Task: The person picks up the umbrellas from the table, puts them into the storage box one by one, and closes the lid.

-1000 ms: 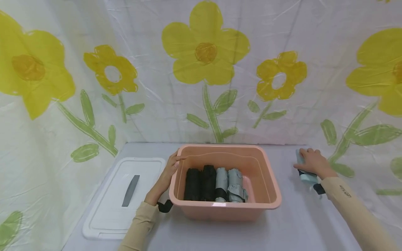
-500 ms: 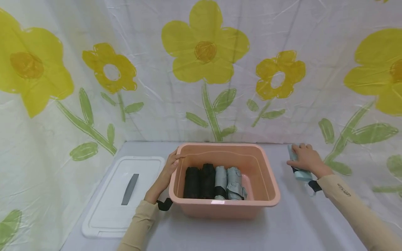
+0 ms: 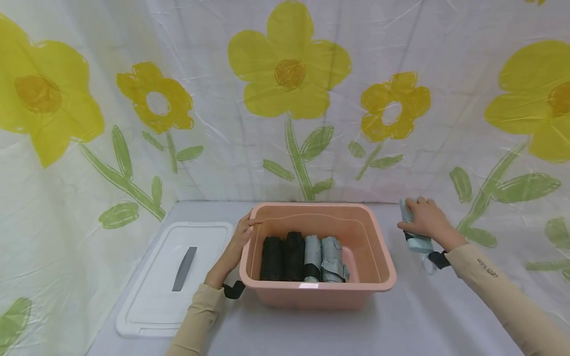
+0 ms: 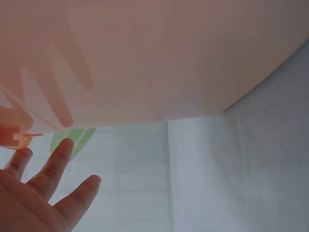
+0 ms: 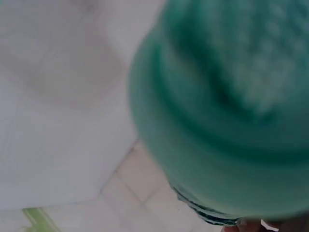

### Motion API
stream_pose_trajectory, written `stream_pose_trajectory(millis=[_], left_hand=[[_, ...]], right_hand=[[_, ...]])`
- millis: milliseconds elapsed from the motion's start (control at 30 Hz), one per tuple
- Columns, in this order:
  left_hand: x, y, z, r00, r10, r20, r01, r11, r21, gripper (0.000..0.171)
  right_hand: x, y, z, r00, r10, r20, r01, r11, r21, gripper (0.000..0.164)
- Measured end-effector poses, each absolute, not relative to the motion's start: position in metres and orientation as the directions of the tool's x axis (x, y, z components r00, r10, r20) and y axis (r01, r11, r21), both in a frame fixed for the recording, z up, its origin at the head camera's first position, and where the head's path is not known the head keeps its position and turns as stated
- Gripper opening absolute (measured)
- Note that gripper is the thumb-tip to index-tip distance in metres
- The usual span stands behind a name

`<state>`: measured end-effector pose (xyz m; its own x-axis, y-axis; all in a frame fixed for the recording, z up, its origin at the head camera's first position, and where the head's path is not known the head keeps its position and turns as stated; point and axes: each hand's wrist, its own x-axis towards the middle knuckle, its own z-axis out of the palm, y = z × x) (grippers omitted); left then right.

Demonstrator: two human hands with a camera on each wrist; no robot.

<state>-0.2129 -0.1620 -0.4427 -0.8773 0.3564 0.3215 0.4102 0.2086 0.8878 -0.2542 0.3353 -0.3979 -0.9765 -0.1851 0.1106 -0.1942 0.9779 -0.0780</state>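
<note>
My right hand (image 3: 428,217) grips a folded light-blue umbrella (image 3: 420,244) to the right of the pink bin (image 3: 318,299), its pale wrist loop hanging below. Up close in the right wrist view, the blurred teal end of this umbrella (image 5: 207,154) hides most of the hand. Against the bin's left rim rests my left hand (image 3: 242,234), one digit over the edge; the left wrist view has its fingers (image 4: 55,166) straight and spread beside the outer wall. Inside the bin stand two black folded umbrellas (image 3: 294,257) and two grey ones (image 3: 331,254) in a row.
A white lid (image 3: 149,301) with a grey handle (image 3: 184,269) lies left of the bin on the pale tabletop (image 3: 311,336). Behind the table hangs a curtain (image 3: 213,163) with yellow flowers. The bin's right end shows bare floor beside the grey umbrellas.
My right hand has moved left toward the bin and slightly up in the view, carrying the light-blue umbrella. The left hand, bin and lid stay put.
</note>
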Motion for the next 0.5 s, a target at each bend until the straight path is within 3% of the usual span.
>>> stream_pose_trajectory(millis=[500], left_hand=[[-0.211,-0.162,-0.442,-0.882,0.355,0.311,0.390,0.176,0.904,0.039]], right_hand=[[-0.244,0.310,-0.380,-0.942,-0.246,0.228,-0.261,0.964,-0.038,0.045]])
